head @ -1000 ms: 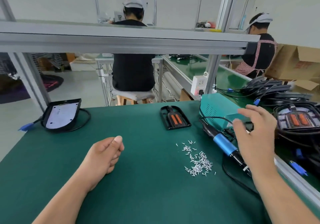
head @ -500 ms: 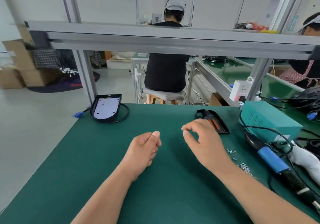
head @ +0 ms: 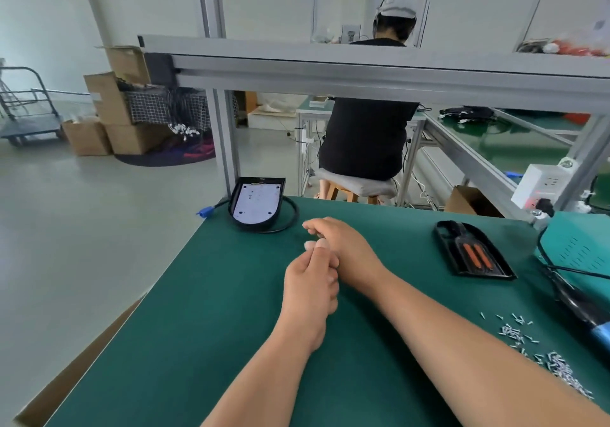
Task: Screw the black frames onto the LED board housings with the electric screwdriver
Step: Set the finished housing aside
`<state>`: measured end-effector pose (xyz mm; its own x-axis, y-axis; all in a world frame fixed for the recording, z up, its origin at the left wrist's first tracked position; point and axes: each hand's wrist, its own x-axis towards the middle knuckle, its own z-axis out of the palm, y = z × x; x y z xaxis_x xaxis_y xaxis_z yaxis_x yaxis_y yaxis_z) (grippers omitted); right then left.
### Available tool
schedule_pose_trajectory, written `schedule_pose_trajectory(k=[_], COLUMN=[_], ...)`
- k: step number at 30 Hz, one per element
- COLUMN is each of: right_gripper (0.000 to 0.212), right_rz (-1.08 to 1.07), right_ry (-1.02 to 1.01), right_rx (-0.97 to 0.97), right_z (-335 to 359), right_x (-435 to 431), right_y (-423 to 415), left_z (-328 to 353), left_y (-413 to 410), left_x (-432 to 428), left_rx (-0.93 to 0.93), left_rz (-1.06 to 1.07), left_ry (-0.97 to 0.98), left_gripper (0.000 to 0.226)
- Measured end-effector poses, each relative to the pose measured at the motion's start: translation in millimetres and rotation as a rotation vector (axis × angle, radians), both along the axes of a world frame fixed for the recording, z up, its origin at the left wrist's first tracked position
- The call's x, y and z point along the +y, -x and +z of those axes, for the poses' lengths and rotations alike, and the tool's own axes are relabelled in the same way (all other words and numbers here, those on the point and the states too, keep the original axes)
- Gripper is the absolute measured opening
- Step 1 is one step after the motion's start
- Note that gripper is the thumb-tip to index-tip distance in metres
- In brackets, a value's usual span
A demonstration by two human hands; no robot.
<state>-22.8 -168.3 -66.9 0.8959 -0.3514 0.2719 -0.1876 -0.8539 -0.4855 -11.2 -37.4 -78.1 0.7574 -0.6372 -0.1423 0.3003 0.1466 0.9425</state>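
The LED board housing [head: 256, 203] sits at the far left corner of the surface [head: 185, 334], white board face up, its long axis running away from the person with the rounded end nearer. Its cable loops round it, and a blue connector [head: 205, 211] hangs past the left edge. The housing lies ahead and a little left of the right grip [head: 346, 251], which is plainly the nearer of the two and has reached across the middle. The left grip [head: 310, 291] rests just behind it, touching it, curled into a fist with the thumb on top and nothing showing inside.

The right grip's fingers are loosely bent, but their tips are hidden behind the left thumb, so I cannot tell whether they pinch anything.

The black frame [head: 472, 255] lies well apart toward the right edge. The electric screwdriver [head: 591, 321] is cut off there, beside scattered screws [head: 548, 360]
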Motion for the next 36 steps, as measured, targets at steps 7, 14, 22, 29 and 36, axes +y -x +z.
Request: schedule_pose_trajectory(k=[7, 14, 22, 29, 36], right_gripper=[0.058, 0.042, 0.029, 0.031, 0.036], right_rz=[0.053, 0.089, 0.027, -0.057, -0.089], right_ry=[0.138, 0.242, 0.281, 0.222, 0.203], right_rx=[0.076, 0.132, 0.046, 0.07, 0.134], right_z=[1.2, -10.3, -19.4, -17.7, -9.2], right_x=[4.6, -1.1, -2.1, 14.1, 52.1], right_y=[-57.7, -98.5, -55.8, 17.1, 86.5], left_z=[-4.5, -5.8, -5.7, -4.8, -2.4], left_y=[-8.8, -13.1, -15.2, -28.6, -47.6], left_x=[0.7, 0.6, 0.3, 11.6, 25.5], left_rx=[0.139, 0.161, 0.121, 0.01, -0.469], left_rz=[0.136, 0.178, 0.254, 0.441, 0.364], left_ry=[0.11, 0.154, 0.135, 0.058, -0.328], left_gripper=[0.039, 0.042, 0.042, 0.034, 0.037])
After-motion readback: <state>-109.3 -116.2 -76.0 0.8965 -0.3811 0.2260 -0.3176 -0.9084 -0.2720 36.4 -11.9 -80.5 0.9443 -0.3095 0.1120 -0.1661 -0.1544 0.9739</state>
